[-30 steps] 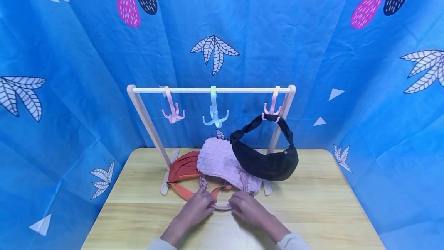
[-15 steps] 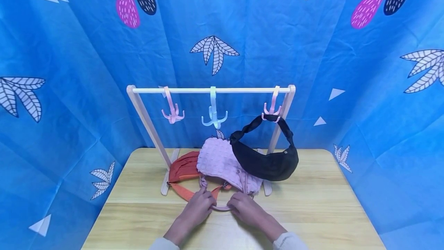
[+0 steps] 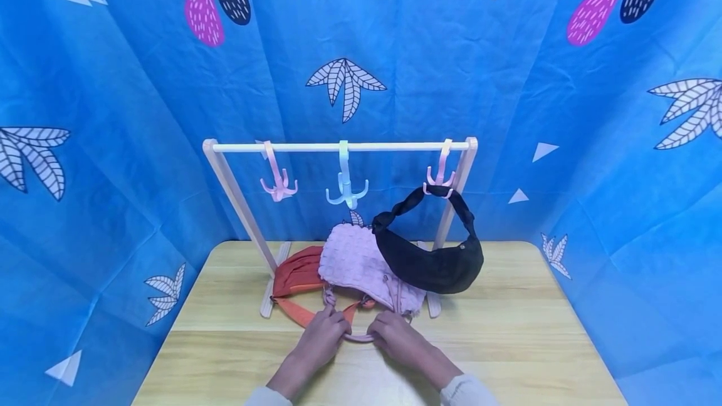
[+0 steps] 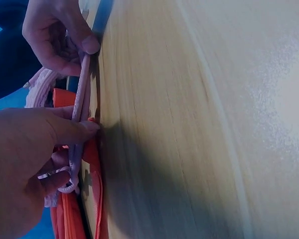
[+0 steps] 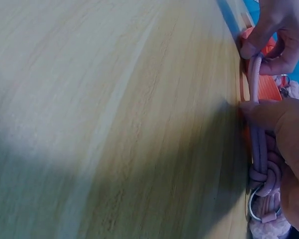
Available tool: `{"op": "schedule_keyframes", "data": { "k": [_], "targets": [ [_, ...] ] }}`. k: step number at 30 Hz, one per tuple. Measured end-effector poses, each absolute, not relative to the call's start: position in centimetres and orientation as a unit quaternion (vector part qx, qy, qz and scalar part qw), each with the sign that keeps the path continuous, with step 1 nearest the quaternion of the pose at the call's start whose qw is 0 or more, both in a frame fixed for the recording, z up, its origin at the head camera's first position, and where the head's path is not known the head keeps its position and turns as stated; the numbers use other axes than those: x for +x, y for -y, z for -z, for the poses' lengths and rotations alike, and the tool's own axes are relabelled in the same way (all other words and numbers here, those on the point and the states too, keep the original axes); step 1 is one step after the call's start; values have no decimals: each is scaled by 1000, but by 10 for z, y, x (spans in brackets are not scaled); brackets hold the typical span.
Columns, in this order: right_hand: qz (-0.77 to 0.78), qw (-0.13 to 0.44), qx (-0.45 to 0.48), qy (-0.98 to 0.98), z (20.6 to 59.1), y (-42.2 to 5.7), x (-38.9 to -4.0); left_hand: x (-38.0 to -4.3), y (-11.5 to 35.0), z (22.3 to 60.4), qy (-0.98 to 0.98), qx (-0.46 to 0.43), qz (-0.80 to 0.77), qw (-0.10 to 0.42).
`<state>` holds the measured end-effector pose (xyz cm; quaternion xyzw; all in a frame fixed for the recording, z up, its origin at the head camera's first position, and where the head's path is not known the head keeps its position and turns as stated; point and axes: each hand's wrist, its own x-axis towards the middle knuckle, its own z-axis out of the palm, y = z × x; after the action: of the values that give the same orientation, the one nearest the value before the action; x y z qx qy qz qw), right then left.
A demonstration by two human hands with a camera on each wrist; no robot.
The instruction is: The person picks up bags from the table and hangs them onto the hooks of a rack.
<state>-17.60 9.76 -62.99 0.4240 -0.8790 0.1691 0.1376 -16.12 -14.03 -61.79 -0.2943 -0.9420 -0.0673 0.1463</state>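
Lilac puckered-fabric bag [image 3: 350,262] slants across the table [image 3: 524,318], strap toward the person

Its long axis runs from far left to near right, between the feet of a wooden rack with a white bar [image 3: 395,147]. From knots along the bag's near side, a lilac cord strap [image 3: 359,338] comes toward the person, and its middle stretch lies left to right, sagging slightly nearward.

The left hand [image 3: 323,338] pinches that stretch between thumb and fingers, nearly closed. The right hand [image 3: 399,342] pinches it a short way along, fingers curled, thumb against the cord; a gap of bare strap separates the two.

Touching the bag's left end is a red fabric bag [image 3: 299,268], whose orange strap [image 3: 296,312] bends nearward to the left hand. A black fabric bag [image 3: 434,265] hangs by its twisted strap from a pink plastic hook [image 3: 442,171], overlapping the lilac bag's right part in the head view; whether they touch cannot be told.

Wood surface spreads left and right of the hands and toward the person. The table's far edge runs close behind the bags, before a blue patterned curtain [image 3: 429,80].
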Motion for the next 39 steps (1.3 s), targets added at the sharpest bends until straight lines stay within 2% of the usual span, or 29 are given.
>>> {"op": "schedule_keyframes", "data": {
  "k": [11,20,29,34,39],
  "targets": [
    [-144,124,395,899,626,-97,-175,-161,144,617,944,-289,77,137],
    [-153,183,404,883,631,-103,-179,-163,145,614,933,-311,87,160],
    [-197,176,391,881,628,-103,-180,-165,147,605,939,-286,142,126],
    [-265,156,359,882,623,-101,-180,-164,148,594,944,-257,189,81],
    [-312,180,333,872,616,-101,-181,-167,149,582,944,-236,223,54]
  ]
}}
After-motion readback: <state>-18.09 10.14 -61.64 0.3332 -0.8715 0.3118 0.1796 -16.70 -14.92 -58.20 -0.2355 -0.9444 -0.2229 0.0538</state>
